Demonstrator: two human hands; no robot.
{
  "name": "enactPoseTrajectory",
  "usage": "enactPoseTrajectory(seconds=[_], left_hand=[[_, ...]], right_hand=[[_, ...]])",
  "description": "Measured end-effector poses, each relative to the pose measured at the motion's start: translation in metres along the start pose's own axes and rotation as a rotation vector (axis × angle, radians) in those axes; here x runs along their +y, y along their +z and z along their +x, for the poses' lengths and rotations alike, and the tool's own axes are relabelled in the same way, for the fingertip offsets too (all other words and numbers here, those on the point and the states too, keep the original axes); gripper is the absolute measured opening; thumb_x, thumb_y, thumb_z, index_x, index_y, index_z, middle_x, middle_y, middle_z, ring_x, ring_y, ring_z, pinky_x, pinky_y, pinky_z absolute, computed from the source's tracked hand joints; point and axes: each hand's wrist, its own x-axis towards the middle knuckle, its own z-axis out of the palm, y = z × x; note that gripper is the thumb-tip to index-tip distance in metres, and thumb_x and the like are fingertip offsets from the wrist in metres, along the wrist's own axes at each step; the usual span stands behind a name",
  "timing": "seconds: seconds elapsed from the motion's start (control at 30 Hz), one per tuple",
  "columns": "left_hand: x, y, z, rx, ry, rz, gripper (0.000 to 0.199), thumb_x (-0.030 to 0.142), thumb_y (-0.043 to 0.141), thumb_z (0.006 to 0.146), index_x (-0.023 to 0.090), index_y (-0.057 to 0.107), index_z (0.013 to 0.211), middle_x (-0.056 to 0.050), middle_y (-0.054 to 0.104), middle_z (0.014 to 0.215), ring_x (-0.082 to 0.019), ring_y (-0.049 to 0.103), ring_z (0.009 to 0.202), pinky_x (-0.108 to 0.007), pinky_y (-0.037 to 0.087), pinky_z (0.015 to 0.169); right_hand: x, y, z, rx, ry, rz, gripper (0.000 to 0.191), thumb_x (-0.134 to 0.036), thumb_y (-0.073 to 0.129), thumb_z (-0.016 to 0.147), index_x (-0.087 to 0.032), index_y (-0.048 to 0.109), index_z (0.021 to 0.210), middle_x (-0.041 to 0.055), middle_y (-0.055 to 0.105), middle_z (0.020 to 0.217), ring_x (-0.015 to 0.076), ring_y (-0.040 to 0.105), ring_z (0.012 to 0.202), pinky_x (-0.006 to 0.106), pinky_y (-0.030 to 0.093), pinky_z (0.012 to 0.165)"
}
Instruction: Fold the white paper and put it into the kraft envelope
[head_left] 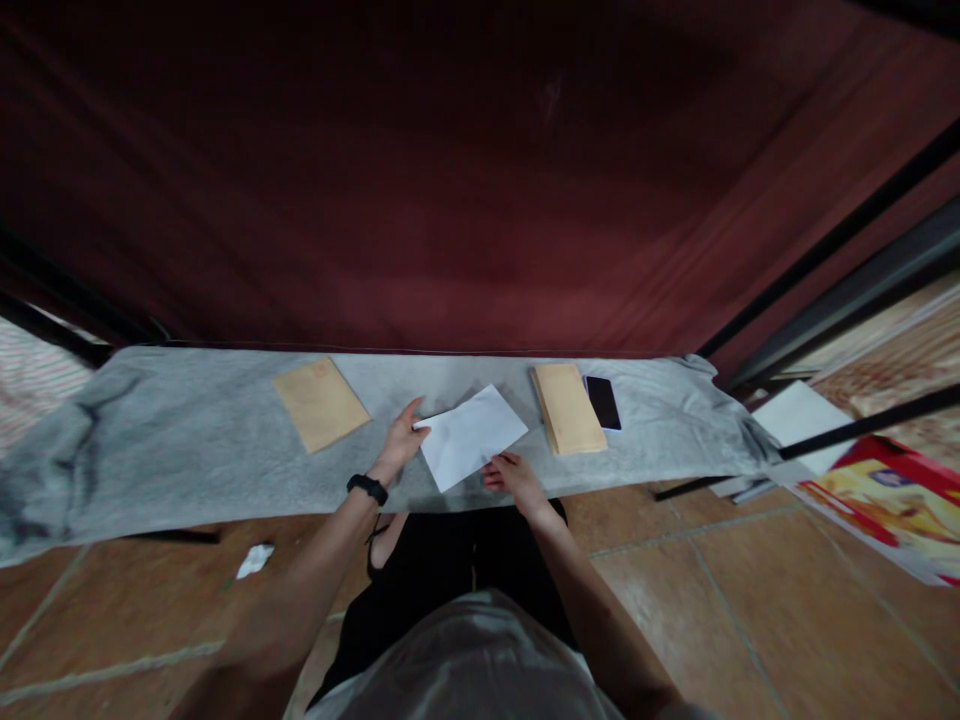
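Observation:
A white sheet of paper [474, 438], seemingly folded, lies at a slant over the grey cloth in front of me. My left hand [405, 437] pinches its left edge, thumb on top and index finger reaching past the corner. At the lower right edge is my right hand [511, 475], with its fingers loosely bent and slightly apart; the fingertips meet the paper's edge, and no firm grip shows. A single brown envelope [321, 404] lies to the left. Right of the paper rests a stack of brown envelopes [571, 408].
A dark phone [603, 403] lies beside the envelope stack. Grey cloth [187, 430] covers the narrow table, which backs onto a dark red panel [465, 220]. Black metal bars [840, 240] flank it. A red and yellow box [892, 495] is at right; a crumpled tissue [256, 560] lies on the tiles.

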Motion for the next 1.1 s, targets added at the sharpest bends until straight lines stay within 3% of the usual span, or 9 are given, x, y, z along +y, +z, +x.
enactPoseTrajectory(seconds=[0.2,0.3,0.37,0.5,0.7,0.8,0.9,1.0,1.1], left_hand=[[-0.004,-0.001,0.012,-0.025,0.02,0.064,0.079,0.018,0.069,0.069,0.016,0.048,0.145,0.004,0.062,0.073,-0.01,0.05,0.054,-0.021,0.04,0.053],[-0.005,-0.002,0.016,-0.107,0.03,0.025,0.083,0.018,0.069,0.068,0.017,0.046,0.148,0.005,0.062,0.074,-0.01,0.05,0.055,-0.021,0.039,0.053],[-0.005,-0.004,0.019,-0.15,0.027,0.014,0.086,0.018,0.07,0.067,0.017,0.045,0.149,0.004,0.063,0.075,-0.01,0.05,0.056,-0.021,0.039,0.052],[-0.004,-0.005,0.026,-0.222,0.032,0.03,0.088,0.017,0.069,0.067,0.015,0.043,0.151,0.003,0.065,0.077,-0.011,0.052,0.057,-0.022,0.039,0.053],[-0.005,-0.002,0.03,-0.16,0.095,0.19,0.078,0.016,0.064,0.073,0.013,0.045,0.149,-0.001,0.068,0.082,-0.016,0.059,0.067,-0.027,0.05,0.066],[-0.001,0.003,0.02,-0.037,0.212,0.423,0.065,0.014,0.057,0.079,0.012,0.052,0.144,-0.01,0.07,0.104,-0.024,0.066,0.094,-0.037,0.053,0.089],[0.005,0.02,-0.004,0.084,0.388,0.673,0.052,0.019,0.049,0.09,0.014,0.055,0.141,-0.017,0.059,0.138,-0.031,0.053,0.13,-0.048,0.039,0.112],[0.008,0.048,-0.036,-0.033,0.51,0.833,0.051,0.029,0.041,0.098,0.014,0.05,0.146,-0.016,0.047,0.154,-0.031,0.037,0.146,-0.051,0.026,0.122],[0.006,0.073,-0.061,-0.148,0.525,0.915,0.059,0.039,0.032,0.102,0.009,0.04,0.152,-0.017,0.039,0.159,-0.029,0.028,0.151,-0.05,0.023,0.123]], right_hand=[[0.004,-0.005,0.001,-0.089,-0.046,-0.309,0.03,-0.039,0.052,0.095,-0.019,0.066,0.078,0.0022,0.072,0.068,0.0131,0.064,0.056,0.023,0.054,0.055],[-0.001,-0.002,0.007,-0.013,-0.361,-0.469,0.025,-0.034,0.049,0.097,-0.022,0.071,0.095,0.0035,0.077,0.094,0.0166,0.071,0.083,0.028,0.058,0.078],[-0.004,0.001,0.013,0.039,-0.609,-0.639,0.03,-0.03,0.046,0.099,-0.022,0.07,0.113,0.0059,0.074,0.115,0.0188,0.069,0.107,0.033,0.053,0.098],[-0.005,0.009,0.027,0.034,-0.815,-0.993,0.041,-0.026,0.041,0.102,-0.019,0.059,0.138,0.01,0.058,0.145,0.0195,0.051,0.137,0.036,0.039,0.117],[0.012,0.016,0.039,0.101,-0.812,-1.349,0.046,-0.031,0.043,0.104,-0.019,0.049,0.148,0.0109,0.041,0.158,0.0252,0.037,0.147,0.047,0.027,0.122],[0.016,0.017,0.039,0.123,-0.795,-1.37,0.048,-0.033,0.041,0.105,-0.02,0.045,0.151,0.0104,0.039,0.16,0.0251,0.035,0.149,0.048,0.024,0.123],[0.017,0.018,0.039,0.111,-0.775,-1.356,0.049,-0.033,0.04,0.105,-0.021,0.043,0.152,0.0102,0.037,0.16,0.026,0.032,0.15,0.049,0.022,0.123],[0.015,0.019,0.039,0.094,-0.756,-1.343,0.049,-0.03,0.038,0.104,-0.021,0.043,0.152,0.0094,0.036,0.161,0.0267,0.031,0.15,0.049,0.021,0.123],[0.014,0.017,0.039,0.072,-0.752,-1.354,0.051,-0.022,0.038,0.102,-0.019,0.042,0.153,0.0099,0.034,0.162,0.0264,0.03,0.151,0.048,0.02,0.123]])
